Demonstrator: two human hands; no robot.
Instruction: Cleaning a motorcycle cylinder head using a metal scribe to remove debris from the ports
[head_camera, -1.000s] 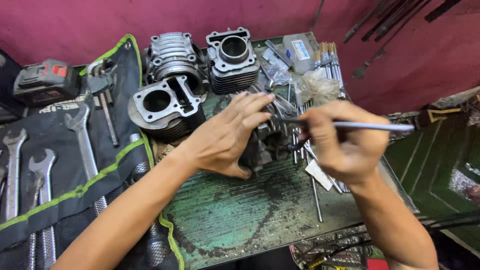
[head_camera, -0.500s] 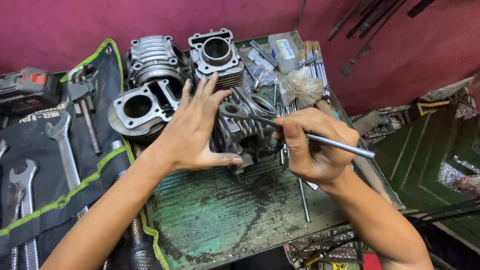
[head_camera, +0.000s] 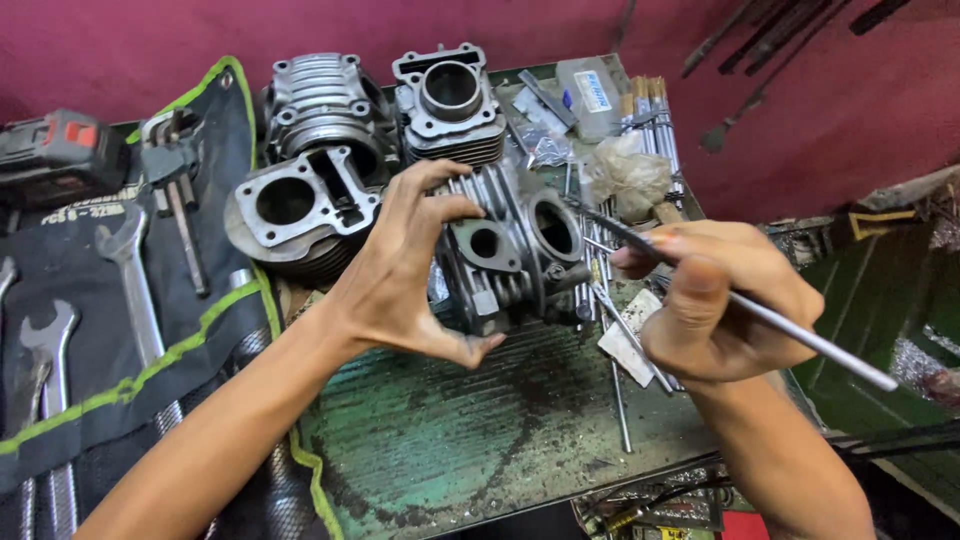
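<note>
My left hand (head_camera: 405, 275) grips a grey finned engine cylinder head (head_camera: 515, 250) and holds it tilted on the green metal table (head_camera: 480, 430), its round ports facing me. My right hand (head_camera: 715, 300) holds a thin metal rod (head_camera: 800, 335) like a pen. The rod's dark tip points at the right side of the cylinder head, close to its large opening.
Three more engine cylinders (head_camera: 300, 205) (head_camera: 320, 95) (head_camera: 450, 95) stand behind the hands. A black tool roll with wrenches (head_camera: 120, 260) lies at left, with a power tool (head_camera: 55, 155) at its top. Loose rods, plastic bags and small parts (head_camera: 625, 170) lie at the right.
My left hand has turned the cylinder head so its ports face me and now grips it by the side. My right hand has drawn back to the right with the rod.
</note>
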